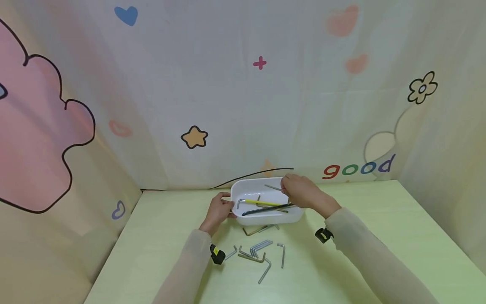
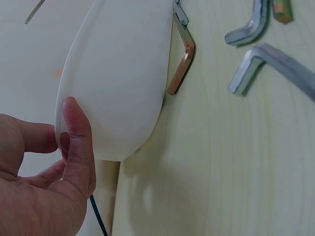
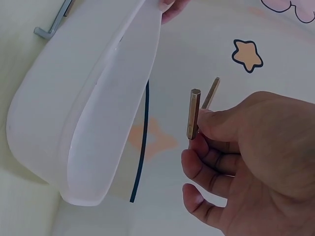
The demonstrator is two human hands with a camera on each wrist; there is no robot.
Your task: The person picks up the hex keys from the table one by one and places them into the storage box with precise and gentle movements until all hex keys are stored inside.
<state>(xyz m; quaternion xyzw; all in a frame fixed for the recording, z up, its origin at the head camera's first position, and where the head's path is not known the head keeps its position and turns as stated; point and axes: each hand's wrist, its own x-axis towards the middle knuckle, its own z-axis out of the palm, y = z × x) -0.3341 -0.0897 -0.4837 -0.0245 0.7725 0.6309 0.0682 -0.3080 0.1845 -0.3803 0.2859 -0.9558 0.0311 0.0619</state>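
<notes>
A white plastic bin point(image 1: 269, 219) stands near the back of the table. At its left end my left hand point(image 1: 220, 208) pinches the rim between thumb and fingers, as the left wrist view confirms. Above the bin's right part, my right hand point(image 1: 303, 192) holds a hex key point(image 3: 194, 114) between thumb and fingertips. In the head view that key's thin end points left over the bin. Inside the bin lie a hex key with a yellow-coated shaft point(image 1: 262, 202), a black bar-like piece point(image 1: 256, 211) and a few brassy hex keys.
Several loose hex keys lie on the table in front of the bin, among them a silver one point(image 1: 283, 256), another silver one point(image 1: 265, 272) and a bronze one point(image 1: 250, 257). Two more sit close to the bin's front wall. A printed curtain point(image 1: 228, 105) hangs behind the table.
</notes>
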